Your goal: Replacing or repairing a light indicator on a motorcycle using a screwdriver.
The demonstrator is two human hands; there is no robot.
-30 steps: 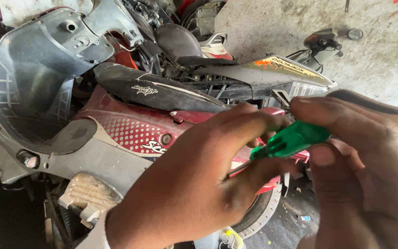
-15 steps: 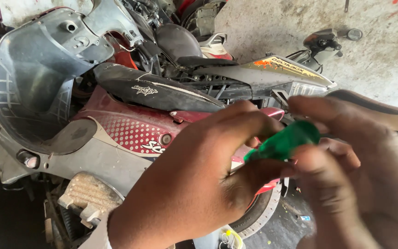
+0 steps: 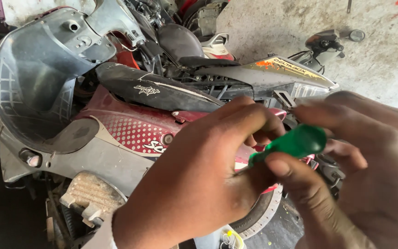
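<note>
head view: i see both hands close to the lens, left hand (image 3: 194, 184) and right hand (image 3: 360, 180) pinching a green tool handle (image 3: 293, 144) between them, near right, above the maroon scooter (image 3: 130, 129). risk: grip blocks my view, handle could slip.

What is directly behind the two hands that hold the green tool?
Behind the left hand and right hand holding the green tool lies a maroon scooter. Its rear part is covered by them.
</note>
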